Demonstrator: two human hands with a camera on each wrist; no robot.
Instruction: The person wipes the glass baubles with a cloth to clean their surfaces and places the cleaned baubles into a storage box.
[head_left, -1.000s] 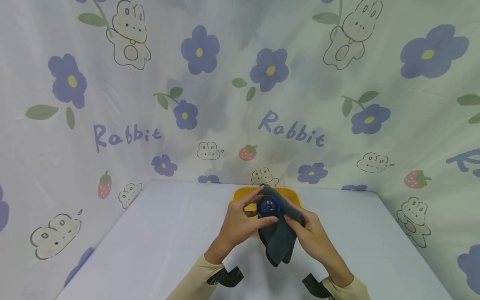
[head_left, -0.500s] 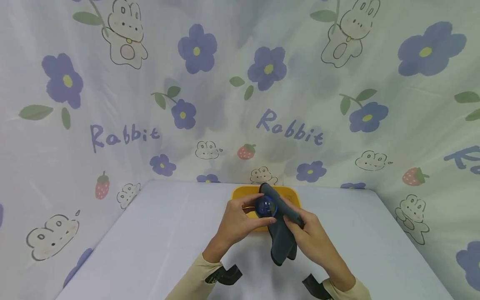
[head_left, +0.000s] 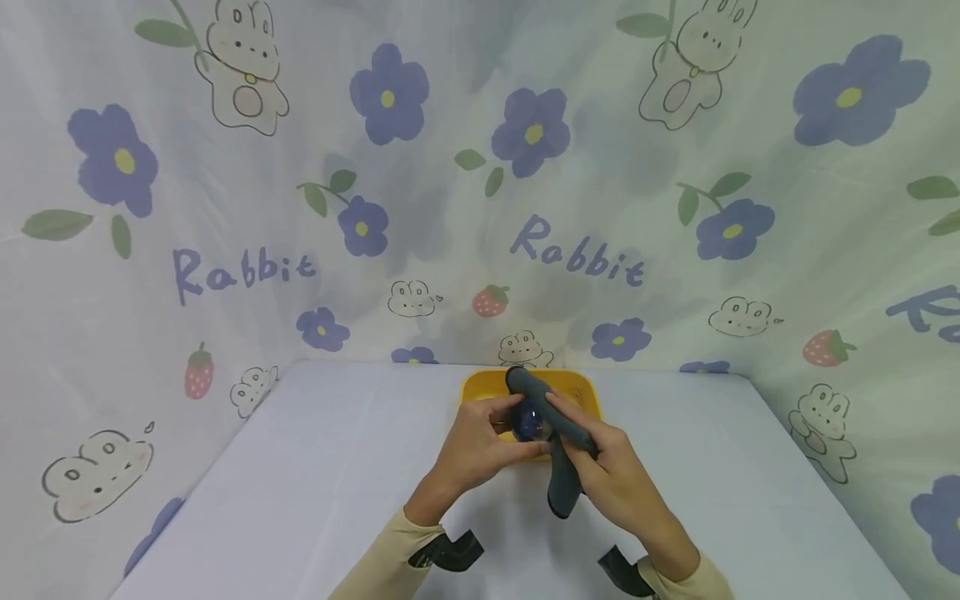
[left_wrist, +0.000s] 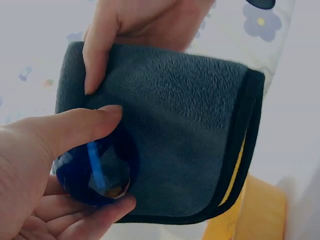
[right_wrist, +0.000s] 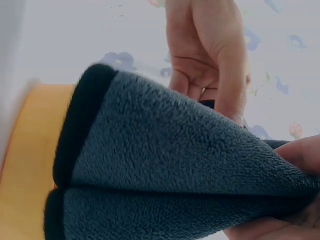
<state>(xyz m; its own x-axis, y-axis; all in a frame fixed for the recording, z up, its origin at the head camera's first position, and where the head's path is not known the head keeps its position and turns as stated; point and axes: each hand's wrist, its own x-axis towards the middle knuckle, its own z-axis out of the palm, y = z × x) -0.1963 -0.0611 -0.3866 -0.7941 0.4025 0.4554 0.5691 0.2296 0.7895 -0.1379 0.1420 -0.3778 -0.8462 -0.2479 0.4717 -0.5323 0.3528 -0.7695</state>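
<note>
A clear deep-blue ball (left_wrist: 75, 175), glossy like glass, is gripped between the thumb and fingers of my left hand (head_left: 480, 446). My right hand (head_left: 626, 471) pinches a folded dark grey-blue towel (left_wrist: 175, 130) with black edging. In the left wrist view the towel lies right behind the ball, and the left thumb tip overlaps both. The right wrist view shows the towel's fuzzy folded layers (right_wrist: 150, 135) fanning out from the right fingers (right_wrist: 302, 152), hiding the ball. Both hands are held over the front of a yellow tray (head_left: 480, 384).
The tray stands near the far edge of a white-covered table (head_left: 360, 450), mostly hidden behind hands and towel. A curtain (head_left: 450, 192) printed with rabbits, flowers and strawberries hangs behind. Black camera mounts (head_left: 457, 552) sit on both wrists, below beige sleeves.
The right hand has swung the towel across the ball, so its upper roll now covers the ball's right side. The towel's hanging part has narrowed. The left hand keeps its grip almost in place.
</note>
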